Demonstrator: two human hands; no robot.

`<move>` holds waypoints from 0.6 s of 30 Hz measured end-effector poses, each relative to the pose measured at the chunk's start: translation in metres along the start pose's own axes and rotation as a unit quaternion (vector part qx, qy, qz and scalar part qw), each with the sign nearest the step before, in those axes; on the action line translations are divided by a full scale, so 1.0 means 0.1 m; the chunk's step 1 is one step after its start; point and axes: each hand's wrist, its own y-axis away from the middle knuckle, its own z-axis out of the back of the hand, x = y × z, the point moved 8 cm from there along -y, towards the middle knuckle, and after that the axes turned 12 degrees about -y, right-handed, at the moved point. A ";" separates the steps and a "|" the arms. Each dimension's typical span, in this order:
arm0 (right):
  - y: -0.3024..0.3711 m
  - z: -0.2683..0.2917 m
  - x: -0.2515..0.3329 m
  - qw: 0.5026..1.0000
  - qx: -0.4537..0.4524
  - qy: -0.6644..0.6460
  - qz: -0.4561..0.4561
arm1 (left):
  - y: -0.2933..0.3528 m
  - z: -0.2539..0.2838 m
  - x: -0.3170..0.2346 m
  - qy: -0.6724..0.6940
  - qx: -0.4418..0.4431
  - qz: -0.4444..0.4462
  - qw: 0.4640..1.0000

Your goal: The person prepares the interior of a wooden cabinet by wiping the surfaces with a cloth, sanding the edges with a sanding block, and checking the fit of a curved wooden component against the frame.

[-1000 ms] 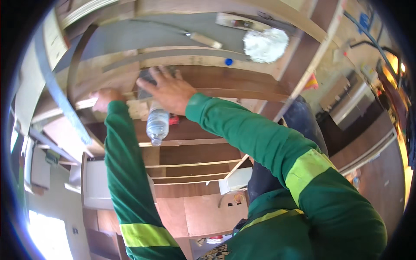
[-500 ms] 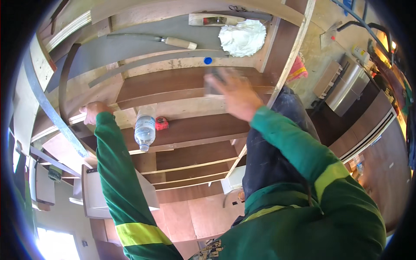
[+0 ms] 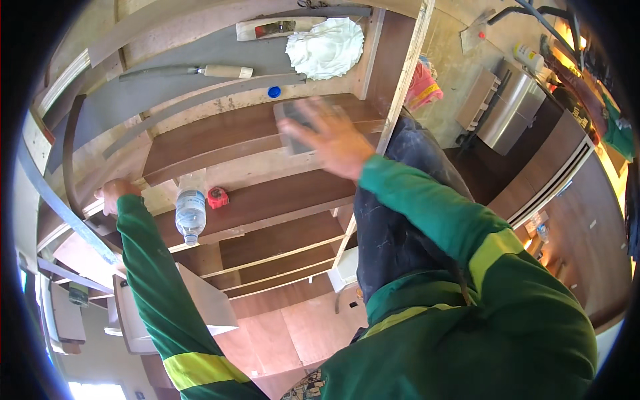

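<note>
My right hand (image 3: pixel 327 137), blurred by motion, presses a flat grey rectangular pad (image 3: pixel 291 143) against the front edge of a brown wooden shelf (image 3: pixel 220 152). Its fingers lie stretched over the pad, whose exact kind is smeared. At the far left, my left hand (image 3: pixel 118 193) is closed around part of the pale wooden frame (image 3: pixel 145 190); its fingertips are partly hidden. Between the hands, nearer to me, a clear plastic water bottle (image 3: pixel 191 215) lies on its side, uncapped, beside a red tape measure (image 3: pixel 217 197). A blue bottle cap (image 3: pixel 274 92) rests beyond the shelf.
Behind the shelf lie a wooden-handled file (image 3: pixel 227 71), a crumpled white cloth (image 3: pixel 327 48) and a long grey strip (image 3: pixel 200 101). A bent metal strip (image 3: pixel 67 200) crosses the left side. A pale upright batten (image 3: pixel 407 73) stands beside my leg. Several shelf compartments open below.
The view has shifted, so the whole scene sits farther left in the picture. My right hand and the pad have moved slightly rightward along the shelf edge. My left hand keeps its hold.
</note>
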 end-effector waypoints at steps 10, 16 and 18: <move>0.78 0.33 -0.63 0.995 0.020 0.044 -0.082 | -0.66 -0.39 -0.31 -0.477 -0.026 -0.218 0.851; 0.47 0.24 -0.80 0.996 -0.041 -0.003 -0.083 | -0.09 -0.60 -0.26 -0.789 -0.070 -0.432 0.432; 0.48 0.21 -0.59 0.995 -0.032 0.040 -0.085 | -0.04 -0.51 -0.32 -0.780 -0.075 -0.406 0.470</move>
